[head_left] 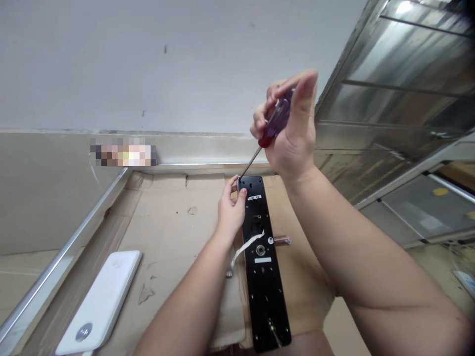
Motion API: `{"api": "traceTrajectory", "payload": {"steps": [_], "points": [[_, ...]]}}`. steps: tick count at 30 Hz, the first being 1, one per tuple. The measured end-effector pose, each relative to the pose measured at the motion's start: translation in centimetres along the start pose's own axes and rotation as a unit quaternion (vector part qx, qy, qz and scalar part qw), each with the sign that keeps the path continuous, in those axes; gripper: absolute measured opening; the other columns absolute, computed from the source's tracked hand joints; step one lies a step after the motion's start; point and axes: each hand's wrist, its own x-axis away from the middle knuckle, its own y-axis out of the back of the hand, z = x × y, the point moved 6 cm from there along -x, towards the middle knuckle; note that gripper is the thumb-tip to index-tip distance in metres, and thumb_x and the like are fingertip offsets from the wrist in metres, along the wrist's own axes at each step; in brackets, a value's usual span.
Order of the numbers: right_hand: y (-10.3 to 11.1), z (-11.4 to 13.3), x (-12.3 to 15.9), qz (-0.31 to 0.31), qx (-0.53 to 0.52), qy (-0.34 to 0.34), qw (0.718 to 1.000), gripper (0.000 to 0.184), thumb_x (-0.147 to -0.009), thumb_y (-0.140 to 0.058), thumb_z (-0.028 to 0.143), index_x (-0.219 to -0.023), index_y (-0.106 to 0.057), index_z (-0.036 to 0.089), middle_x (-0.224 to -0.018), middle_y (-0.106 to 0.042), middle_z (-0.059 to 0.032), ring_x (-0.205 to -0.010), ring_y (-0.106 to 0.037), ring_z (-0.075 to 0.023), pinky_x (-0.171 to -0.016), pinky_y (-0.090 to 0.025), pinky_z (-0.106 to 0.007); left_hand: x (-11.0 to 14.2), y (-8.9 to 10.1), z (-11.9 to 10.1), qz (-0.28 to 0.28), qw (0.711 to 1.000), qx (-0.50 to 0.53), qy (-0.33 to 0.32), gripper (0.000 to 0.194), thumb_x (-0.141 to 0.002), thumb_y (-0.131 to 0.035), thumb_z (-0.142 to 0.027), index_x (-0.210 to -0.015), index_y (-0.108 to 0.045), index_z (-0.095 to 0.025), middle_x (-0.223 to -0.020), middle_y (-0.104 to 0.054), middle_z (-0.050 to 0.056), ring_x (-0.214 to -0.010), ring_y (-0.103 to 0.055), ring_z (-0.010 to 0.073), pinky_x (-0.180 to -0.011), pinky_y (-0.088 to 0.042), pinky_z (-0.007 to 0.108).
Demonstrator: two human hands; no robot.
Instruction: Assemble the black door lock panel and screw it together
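A long black door lock panel (262, 287) lies on the cardboard, its far end pointing away from me. It has small holes, white labels and a square socket. My left hand (233, 210) grips its far left edge, thumb on the face and fingertips by the corner. My right hand (293, 128) is closed around the purple and red handle of a screwdriver (275, 121), held tilted above the panel. The screwdriver's tip meets the panel's far left corner beside my left fingertips; any screw there is too small to make out. A white cable (247, 247) trails off the panel's left side.
Flattened cardboard (170, 237) covers the worktop. A white rounded device (102, 301) lies at the near left. A copper-coloured bar (283, 241) sticks out beyond the panel's right side. Behind the worktop rises a pale wall (148, 64); metal-framed shelving (401, 89) stands on the right.
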Motion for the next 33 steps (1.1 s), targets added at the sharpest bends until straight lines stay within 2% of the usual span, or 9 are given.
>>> {"api": "traceTrajectory", "payload": {"steps": [4, 7, 9, 11, 14, 16, 18, 21, 33], "points": [[-0.5, -0.5, -1.0, 0.065, 0.045, -0.061, 0.995, 0.059, -0.074, -0.053, 0.089, -0.073, -0.055, 0.030, -0.055, -0.048, 0.0024, -0.051, -0.050, -0.0164, -0.044, -0.036, -0.030, 0.0, 0.0, 0.2, 0.003, 1.000, 0.003, -0.004, 0.050, -0.094, -0.064, -0.042, -0.141, -0.052, -0.031, -0.117, -0.068, 0.007, -0.071, -0.067, 0.0124, -0.059, -0.054, 0.024], [-0.6, -0.5, -1.1, 0.081, 0.029, -0.094, 0.992, 0.059, -0.077, -0.050, 0.088, -0.070, -0.054, 0.030, -0.047, -0.039, 0.0045, -0.044, -0.042, -0.0156, -0.042, -0.034, -0.030, 0.0, 0.0, 0.1, 0.005, 1.000, 0.001, 0.000, 0.051, -0.094, -0.065, -0.042, -0.141, -0.052, -0.031, -0.117, -0.069, 0.007, -0.069, -0.066, 0.0116, -0.058, -0.053, 0.024], [-0.8, -0.3, -0.8, 0.071, -0.005, -0.089, 0.994, 0.057, -0.078, -0.050, 0.086, -0.071, -0.052, 0.030, -0.045, -0.034, 0.0064, -0.039, -0.034, -0.0139, -0.039, -0.028, -0.029, 0.1, -0.1, 0.0, 0.005, 1.000, 0.006, 0.002, 0.051, -0.093, -0.065, -0.041, -0.141, -0.051, -0.031, -0.118, -0.068, 0.008, -0.072, -0.068, 0.0126, -0.059, -0.054, 0.024], [-0.9, 0.1, -0.3, 0.051, -0.043, -0.059, 0.996, 0.054, -0.077, -0.057, 0.083, -0.071, -0.049, 0.030, -0.050, -0.039, 0.0069, -0.037, -0.030, -0.0116, -0.038, -0.022, -0.029, 0.1, -0.1, -0.1, 0.003, 1.000, 0.011, 0.002, 0.051, -0.093, -0.065, -0.040, -0.141, -0.051, -0.030, -0.120, -0.068, 0.009, -0.076, -0.070, 0.0142, -0.060, -0.055, 0.025], [-0.9, 0.3, 0.2, 0.016, -0.047, -0.024, 0.998, 0.055, -0.071, -0.067, 0.080, -0.072, -0.046, 0.029, -0.063, -0.050, 0.0058, -0.040, -0.036, -0.0102, -0.038, -0.021, -0.029, 0.1, 0.0, -0.2, 0.002, 1.000, 0.004, 0.000, 0.050, -0.094, -0.064, -0.039, -0.141, -0.052, -0.030, -0.119, -0.068, 0.009, -0.076, -0.069, 0.0141, -0.061, -0.055, 0.024], [-0.8, -0.1, 0.1, 0.006, -0.011, -0.031, 0.999, 0.056, -0.070, -0.064, 0.084, -0.073, -0.048, 0.030, -0.062, -0.051, 0.0040, -0.045, -0.044, -0.0128, -0.039, -0.025, -0.030, 0.1, 0.0, -0.3, 0.002, 1.000, -0.004, -0.002, 0.050, -0.094, -0.064, -0.040, -0.141, -0.052, -0.030, -0.117, -0.068, 0.008, -0.072, -0.068, 0.0127, -0.060, -0.054, 0.024], [-0.7, -0.5, -0.3, 0.013, 0.014, -0.044, 0.999, 0.059, -0.073, -0.053, 0.089, -0.072, -0.052, 0.030, -0.056, -0.048, 0.0028, -0.046, -0.047, -0.0151, -0.039, -0.029, -0.031, 0.0, 0.0, -0.3, 0.002, 1.000, -0.009, -0.001, 0.050, -0.093, -0.064, -0.041, -0.141, -0.052, -0.030, -0.116, -0.068, 0.008, -0.068, -0.066, 0.0113, -0.058, -0.053, 0.023], [-0.4, -0.5, -0.8, 0.020, 0.004, -0.047, 0.999, 0.060, -0.079, -0.046, 0.088, -0.070, -0.054, 0.029, -0.050, -0.042, 0.0035, -0.041, -0.042, -0.0142, -0.038, -0.027, -0.030, 0.0, 0.0, -0.2, 0.004, 1.000, -0.009, 0.000, 0.051, -0.093, -0.065, -0.041, -0.141, -0.051, -0.031, -0.117, -0.067, 0.007, -0.067, -0.066, 0.0108, -0.056, -0.052, 0.022], [1.7, 0.4, -1.7, -0.034, -0.049, -0.005, 0.998, 0.054, -0.086, -0.046, 0.080, -0.071, -0.049, 0.028, -0.048, -0.034, 0.0050, -0.038, -0.033, -0.0123, -0.038, -0.020, -0.027, 0.0, 0.0, -0.3, 0.011, 1.000, -0.007, -0.011, 0.049, -0.095, -0.062, -0.036, -0.141, -0.046, -0.035, -0.119, -0.065, 0.007, -0.082, -0.069, 0.0155, -0.068, -0.057, 0.029]]}}
